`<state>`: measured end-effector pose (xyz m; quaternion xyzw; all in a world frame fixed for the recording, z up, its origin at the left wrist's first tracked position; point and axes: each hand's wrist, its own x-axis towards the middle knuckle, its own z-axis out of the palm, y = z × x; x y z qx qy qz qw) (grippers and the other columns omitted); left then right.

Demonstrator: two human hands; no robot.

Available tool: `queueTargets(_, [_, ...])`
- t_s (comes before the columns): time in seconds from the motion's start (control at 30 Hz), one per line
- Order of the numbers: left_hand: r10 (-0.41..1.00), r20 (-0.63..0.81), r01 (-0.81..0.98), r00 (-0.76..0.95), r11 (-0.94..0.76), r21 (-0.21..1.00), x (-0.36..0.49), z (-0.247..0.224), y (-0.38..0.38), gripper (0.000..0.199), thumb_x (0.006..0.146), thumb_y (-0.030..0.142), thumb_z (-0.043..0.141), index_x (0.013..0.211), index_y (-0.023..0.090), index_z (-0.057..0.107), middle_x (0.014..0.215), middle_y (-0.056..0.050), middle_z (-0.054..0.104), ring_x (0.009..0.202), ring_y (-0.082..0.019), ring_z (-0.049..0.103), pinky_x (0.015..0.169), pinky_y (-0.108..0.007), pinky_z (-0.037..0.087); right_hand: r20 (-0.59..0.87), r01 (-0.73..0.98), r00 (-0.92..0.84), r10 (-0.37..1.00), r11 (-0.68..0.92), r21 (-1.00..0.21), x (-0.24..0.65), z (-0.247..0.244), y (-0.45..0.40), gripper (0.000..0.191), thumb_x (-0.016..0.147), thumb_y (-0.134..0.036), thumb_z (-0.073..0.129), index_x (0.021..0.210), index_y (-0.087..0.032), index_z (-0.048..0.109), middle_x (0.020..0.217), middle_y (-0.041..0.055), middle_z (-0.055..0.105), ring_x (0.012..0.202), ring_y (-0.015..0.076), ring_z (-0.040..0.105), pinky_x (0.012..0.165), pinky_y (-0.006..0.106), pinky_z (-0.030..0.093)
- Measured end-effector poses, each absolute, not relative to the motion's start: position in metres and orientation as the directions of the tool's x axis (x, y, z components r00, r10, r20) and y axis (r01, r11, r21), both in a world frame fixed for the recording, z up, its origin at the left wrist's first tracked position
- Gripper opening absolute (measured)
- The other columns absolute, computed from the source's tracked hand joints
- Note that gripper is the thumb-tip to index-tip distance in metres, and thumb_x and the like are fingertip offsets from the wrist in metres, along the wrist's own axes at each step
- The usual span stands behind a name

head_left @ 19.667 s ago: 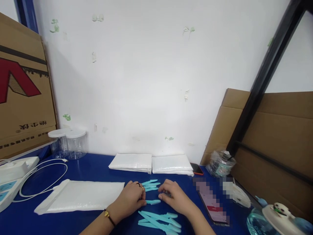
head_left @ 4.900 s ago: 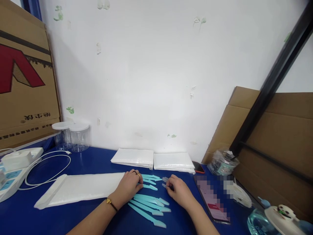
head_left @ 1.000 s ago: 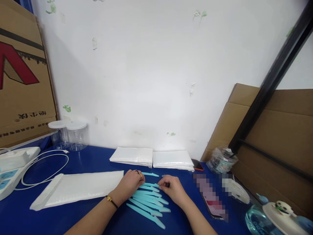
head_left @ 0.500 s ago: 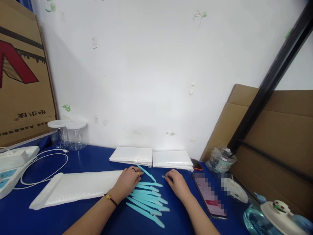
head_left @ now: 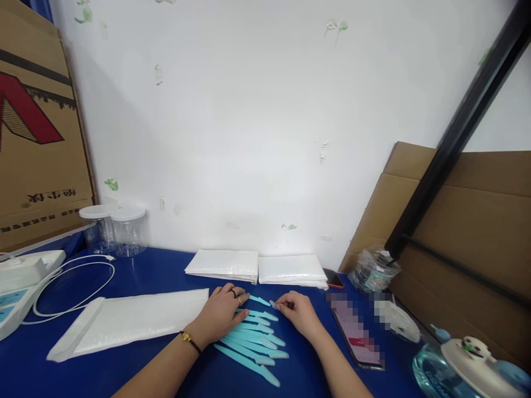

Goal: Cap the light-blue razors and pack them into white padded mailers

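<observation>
Several light-blue razor-like sticks (head_left: 249, 365) lie fanned out on the blue table, most with whitish caps at their right ends. My left hand (head_left: 222, 312) rests over their left ends, its fingers on the handle of the topmost stick (head_left: 260, 300). Just right of that stick's tip, my right hand (head_left: 296, 310) pinches a small translucent cap (head_left: 272, 304) between thumb and fingers. The cap and the tip are very close; whether they touch is too small to tell. A long white padded envelope (head_left: 136, 320) lies left of my left hand.
Two stacks of white envelopes (head_left: 224, 263) (head_left: 290, 269) sit by the wall. Clear jars (head_left: 129, 235), a white cable (head_left: 114, 271) and a power strip (head_left: 16, 293) are left. A phone (head_left: 357, 334), wrapped container (head_left: 373, 271) and teal jar (head_left: 435, 367) stand right.
The topmost stick has turned from a steep slant to nearly level under my left hand. My right hand has shifted slightly left with the cap, closer to the stick's tip.
</observation>
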<state>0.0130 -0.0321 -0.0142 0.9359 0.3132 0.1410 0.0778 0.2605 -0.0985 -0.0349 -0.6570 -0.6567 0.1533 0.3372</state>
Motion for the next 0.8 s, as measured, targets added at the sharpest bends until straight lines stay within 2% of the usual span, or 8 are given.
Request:
queueTargets(0.33, [0.553,0.205,0.5,0.808,-0.827,0.257,0.018,-0.014,-0.044,0.046,0.088,0.051,0.04,0.129,0.031,0.049,0.117,-0.005,0.056,0.105,-0.025,0.045,0.088,-0.038,0.037,0.254,0.761,0.038,0.966,0.137,-0.634,0.256,-0.031,-0.101,0.016,0.079,-0.022,0.058,0.08,-0.022,0.074,0.077,0.0023,0.065,0.066,0.0145,0.059,0.062,0.023,0.044])
queueTargets(0.53, [0.519,0.185,0.466,0.834,-0.844,0.266,0.017,-0.012,-0.047,0.049,0.089,0.052,0.04,0.132,0.03,0.045,0.123,-0.006,0.054,0.111,-0.026,0.044,0.093,-0.039,0.035,0.23,0.769,0.01,0.973,0.139,-0.624,0.261,-0.028,-0.107,0.016,0.075,-0.018,0.059,0.082,-0.022,0.073,0.076,0.0019,0.063,0.065,0.0145,0.059,0.06,0.023,0.045])
queueTargets(0.8, [0.507,0.155,0.448,0.848,-0.842,0.302,0.014,-0.015,-0.046,0.05,0.091,0.051,0.035,0.136,0.029,0.04,0.13,-0.004,0.051,0.118,-0.026,0.041,0.099,-0.04,0.033,0.256,0.746,-0.02,0.966,0.185,-0.64,0.255,-0.029,-0.101,0.02,0.077,-0.014,0.056,0.081,-0.022,0.073,0.077,0.002,0.063,0.068,0.0144,0.059,0.064,0.024,0.045])
